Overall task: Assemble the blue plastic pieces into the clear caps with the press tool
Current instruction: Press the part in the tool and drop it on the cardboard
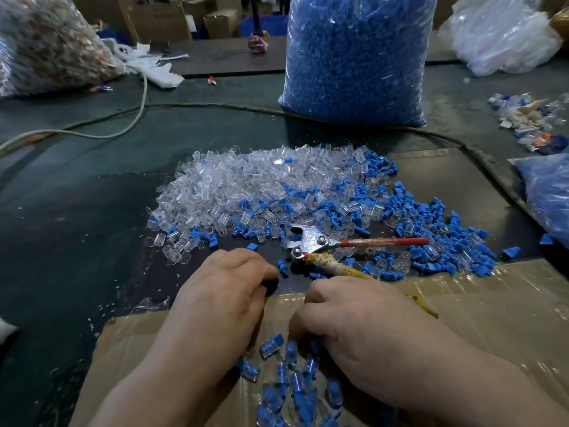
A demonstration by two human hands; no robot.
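Note:
A heap of clear caps (246, 183) lies on the dark table, with loose blue pieces (431, 229) mixed in and spread to its right. The press tool (311, 241) rests at the heap's near edge, with a red handle (385, 241) and a yellow-wrapped handle (338, 268). My left hand (224, 294) is curled just left of the tool, something dark under its fingertips. My right hand (348, 318) is curled on the cardboard, fingers down among assembled blue-in-clear pieces (292, 380). The fingers hide what either hand holds.
A tall bag of blue pieces (354, 57) stands behind the heap. A taped cardboard sheet (492, 318) covers the near table. A cord (123, 112) crosses the table. More bags sit at far left (46, 41), far right (498, 35) and right edge (548, 195).

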